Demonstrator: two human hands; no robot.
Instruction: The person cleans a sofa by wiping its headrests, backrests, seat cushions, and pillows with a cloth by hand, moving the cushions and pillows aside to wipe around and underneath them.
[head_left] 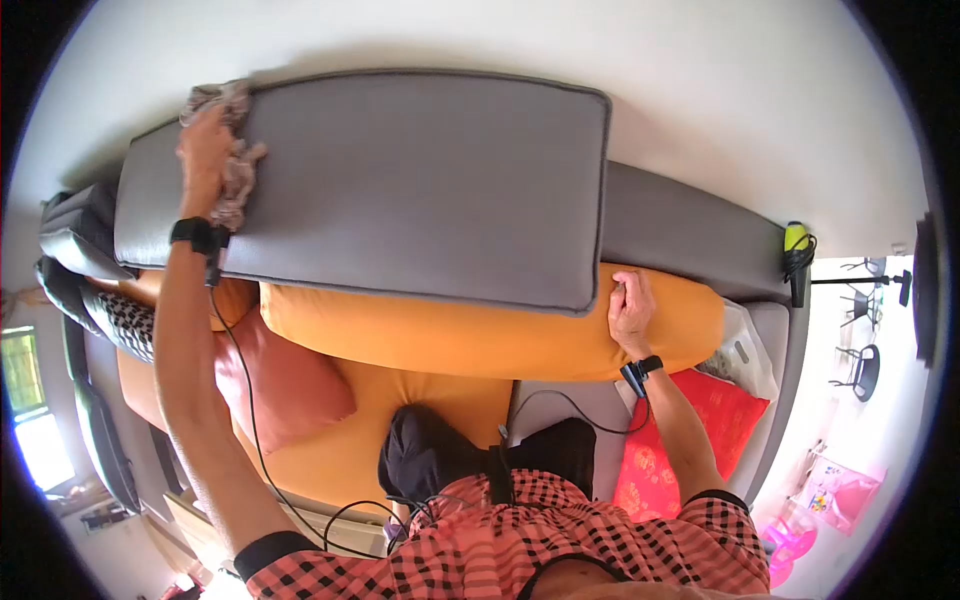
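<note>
R hand (631, 312), fingers curled in narrow, rested on orange cushion (450, 330) just beside gray cushion's (410, 190) near R corner, while farther out L hand (204, 155) gripped crumpled cloth (239, 180), bunched along its R side & past its fingers at gray cushion's far edge, w/ pale wall (710, 80) beyond.

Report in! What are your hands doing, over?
Left hand holding crumpled cloth against gray cushion. Right hand on orange cushion, fingers curled. Loose black cable might snag, over.
</note>
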